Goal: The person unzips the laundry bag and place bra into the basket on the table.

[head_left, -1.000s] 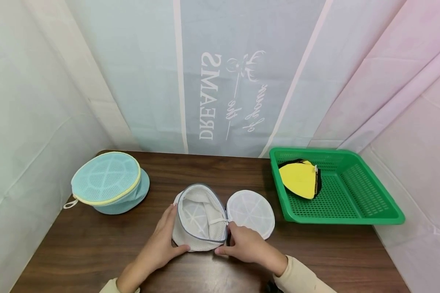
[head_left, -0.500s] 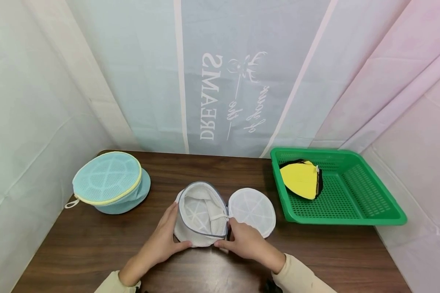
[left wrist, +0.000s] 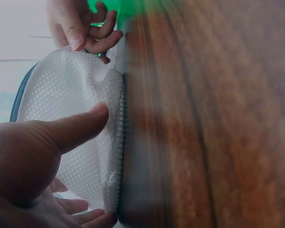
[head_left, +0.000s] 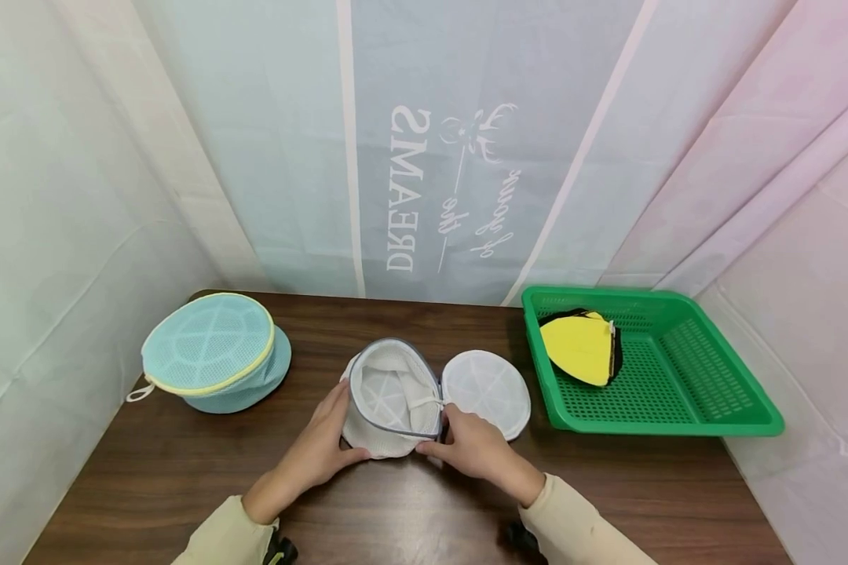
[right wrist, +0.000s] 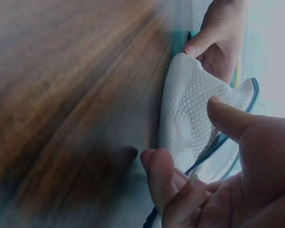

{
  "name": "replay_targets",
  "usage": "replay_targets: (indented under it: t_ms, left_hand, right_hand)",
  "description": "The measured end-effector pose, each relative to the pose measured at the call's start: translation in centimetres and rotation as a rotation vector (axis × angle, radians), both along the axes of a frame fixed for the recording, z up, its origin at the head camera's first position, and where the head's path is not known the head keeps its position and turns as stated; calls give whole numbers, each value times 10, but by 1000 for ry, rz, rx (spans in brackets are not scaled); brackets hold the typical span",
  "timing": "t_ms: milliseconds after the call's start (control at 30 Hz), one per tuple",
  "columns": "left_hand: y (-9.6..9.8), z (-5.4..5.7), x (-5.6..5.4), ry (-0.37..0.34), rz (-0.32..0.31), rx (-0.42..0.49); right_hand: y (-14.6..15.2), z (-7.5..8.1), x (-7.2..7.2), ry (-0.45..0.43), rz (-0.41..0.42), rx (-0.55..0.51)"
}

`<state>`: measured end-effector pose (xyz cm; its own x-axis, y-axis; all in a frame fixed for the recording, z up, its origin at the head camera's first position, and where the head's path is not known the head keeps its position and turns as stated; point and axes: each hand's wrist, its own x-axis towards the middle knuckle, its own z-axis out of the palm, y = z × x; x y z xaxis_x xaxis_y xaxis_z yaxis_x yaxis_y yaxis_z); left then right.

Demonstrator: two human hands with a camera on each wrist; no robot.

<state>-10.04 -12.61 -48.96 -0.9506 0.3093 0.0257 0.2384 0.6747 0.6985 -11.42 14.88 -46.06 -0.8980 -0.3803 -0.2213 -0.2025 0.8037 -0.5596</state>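
Note:
A white mesh laundry bag (head_left: 380, 441) with a blue-grey zipped rim stands on the table, its round mouth unzipped and facing up. Its round mesh lid (head_left: 491, 396) lies folded out to the right. My left hand (head_left: 316, 447) holds the bag's left side, with the thumb (left wrist: 80, 129) against the mesh and the fingers at the far side. At the right side, my right hand (head_left: 475, 446) pinches the rim by the lid's hinge, near a white pull loop (head_left: 427, 402). Its thumb (right wrist: 228, 118) presses on the mesh in the right wrist view.
A light-blue mesh bag (head_left: 208, 345) with yellow trim sits at the back left of the dark wooden table (head_left: 396, 526). A green basket (head_left: 547, 384) at the back right holds a yellow and black folded item (head_left: 575, 349). A printed cloth (head_left: 290, 157) hangs behind.
Both hands and the white bag with its lid have shifted slightly away from me, towards the back of the table. The grip looks unchanged.

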Motion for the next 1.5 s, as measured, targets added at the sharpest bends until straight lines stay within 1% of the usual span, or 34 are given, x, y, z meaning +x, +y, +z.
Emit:
replay_targets:
  t_ms: [200,333,533,667,833,933,1100,1200,1333,1500]
  left_hand:
    - [0,-3,-10,13,0,-16]
    - [0,-3,-17,4,-6,-26]
    - [3,1,-27,-22,-16,-43]
    - [4,2,-35,-22,-17,-39]
    - [6,3,-47,-18,-20,-25]
    - [10,2,-56,-23,-23,-18]
    - [17,0,-71,-44,-20,-10]
    - [18,0,-79,-37,-21,-15]
    - [17,2,-85,-44,-26,-30]
    - [16,4,-92,-77,-16,-61]
  right_hand:
    - [-2,0,-12,61,-28,44]
    - [-3,1,-18,67,-41,61]
    - [-3,3,-26,78,-69,85]
    - [-3,5,-33,93,-81,95]
    - [-3,5,-42,84,-93,112]
    - [-3,6,-48,73,-114,120]
    - [-3,8,-59,81,-150,132]
    - [-5,7,-65,74,-164,146]
    - [-6,5,-71,66,-172,163]
    - [-7,2,-78,92,-181,169]
